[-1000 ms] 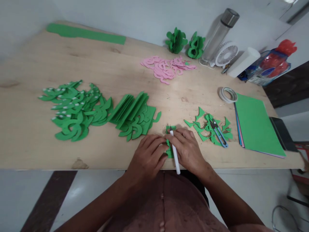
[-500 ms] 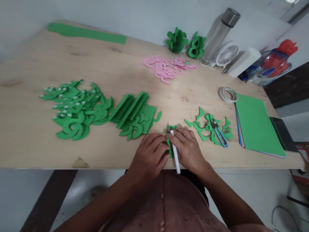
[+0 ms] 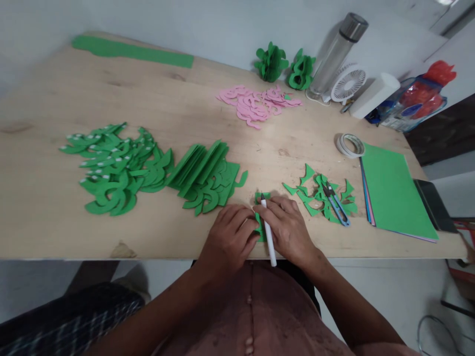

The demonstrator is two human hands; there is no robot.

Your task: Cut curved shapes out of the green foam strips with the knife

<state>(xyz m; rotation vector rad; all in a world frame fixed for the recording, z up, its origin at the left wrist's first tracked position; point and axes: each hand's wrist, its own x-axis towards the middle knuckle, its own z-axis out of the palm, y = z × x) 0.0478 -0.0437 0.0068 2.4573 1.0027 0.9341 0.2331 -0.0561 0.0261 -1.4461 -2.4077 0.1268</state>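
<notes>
My left hand (image 3: pixel 233 232) rests at the table's front edge with its fingers bent and its fingertips pinching the left side of a small green foam piece (image 3: pixel 261 233). Close beside it, my right hand (image 3: pixel 286 228) has its fingers closed round a white pen (image 3: pixel 270 242). The pen's dark tip points away from me, and its white end reaches past the table edge. My right fingers also press on the green piece, which is mostly hidden by both hands and the pen.
Left lie cut green shapes (image 3: pixel 115 168) and folded green sheets (image 3: pixel 198 170). Right are green scraps (image 3: pixel 309 198) with blue thread snips (image 3: pixel 338 205), tape rolls (image 3: pixel 351 145), stacked foam sheets (image 3: pixel 397 193) and a phone (image 3: pixel 434 205). Pink cutouts (image 3: pixel 254 106) and a bottle (image 3: pixel 337 57) stand farther back.
A leg in dark checked cloth and a foot have come into view at the lower left, below the table. My hands, the pen and the green piece have hardly moved.
</notes>
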